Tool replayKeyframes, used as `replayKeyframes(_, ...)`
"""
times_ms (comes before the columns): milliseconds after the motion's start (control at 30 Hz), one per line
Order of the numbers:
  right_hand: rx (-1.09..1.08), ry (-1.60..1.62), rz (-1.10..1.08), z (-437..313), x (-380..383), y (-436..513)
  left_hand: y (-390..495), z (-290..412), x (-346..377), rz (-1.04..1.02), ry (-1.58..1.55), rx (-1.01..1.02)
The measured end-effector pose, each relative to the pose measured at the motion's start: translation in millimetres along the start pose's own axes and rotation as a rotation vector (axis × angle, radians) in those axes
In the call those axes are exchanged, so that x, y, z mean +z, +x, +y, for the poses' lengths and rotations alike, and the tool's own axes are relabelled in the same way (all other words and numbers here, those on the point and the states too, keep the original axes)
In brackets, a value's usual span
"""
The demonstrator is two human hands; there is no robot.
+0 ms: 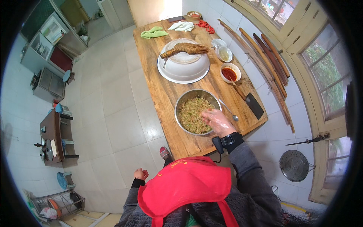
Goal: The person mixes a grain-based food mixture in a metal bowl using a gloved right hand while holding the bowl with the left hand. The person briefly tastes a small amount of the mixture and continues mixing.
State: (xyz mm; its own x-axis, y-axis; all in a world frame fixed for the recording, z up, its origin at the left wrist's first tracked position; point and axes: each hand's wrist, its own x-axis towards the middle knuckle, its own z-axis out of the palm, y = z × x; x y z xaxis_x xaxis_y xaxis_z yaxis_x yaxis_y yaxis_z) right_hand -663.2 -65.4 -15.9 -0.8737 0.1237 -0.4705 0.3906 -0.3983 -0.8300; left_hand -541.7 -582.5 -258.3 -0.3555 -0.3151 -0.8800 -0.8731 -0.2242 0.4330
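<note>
My right hand [217, 121], in a clear plastic glove, reaches over the near right rim of a steel bowl [178, 119]. Its fingertips are at a chopped filling mixture [192, 115] with green and pinkish bits; whether they grip any of it is hard to tell. Low at my side, away from the table, hangs my left hand [141, 174], bare and holding nothing, its fingers loosely bent. Just right of the bowl lies a metal spoon [229, 110]. Behind the bowl, a large white enamel basin [184, 71] rests upside down with a straw brush [184, 50] on top.
A bowl of red sauce [229, 73] with a utensil in it, a cleaver [253, 105] and small bowls [225, 54] line the wooden table's [158, 93] right side. Green [154, 32] and white cloths [181, 26] lie at its far end. Wooden rods [263, 65] lean along the tiled wall.
</note>
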Motion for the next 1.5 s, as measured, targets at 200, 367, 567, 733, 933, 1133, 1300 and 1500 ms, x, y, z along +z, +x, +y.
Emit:
replayKeyframes(200, 0.004, -0.007, -0.032, 5, 2, 2, -22, 20, 17, -0.131, 0.002, 0.021)
replayKeyframes(367, -0.011, -0.087, -0.101, -4, 3, -3, -29, 23, 22, -0.155, 0.009, 0.109)
replayKeyframes(567, 0.030, 0.099, -0.211, -19, 6, -12, 45, -18, -4, -0.260, 0.260, 0.328)
replayKeyframes(733, 0.032, 0.095, -0.135, -14, 3, -9, 93, -71, -31, -0.197, 0.410, 0.735)
replayKeyframes(933, 0.002, -0.060, -0.044, 4, 1, 19, 46, -83, -43, -0.060, 0.312, 0.440)
replayKeyframes(1133, 0.020, -0.109, 0.065, 17, -2, 45, -2, -83, -40, 0.026, 0.184, 0.222)
replayKeyframes(1300, 0.018, -0.138, -0.142, 9, -9, 40, -15, -87, -35, 0.038, 0.157, 0.192)
replayKeyframes(1500, 0.197, 0.050, -0.174, -9, -1, 25, -19, -85, -30, 0.030, 0.134, 0.185)
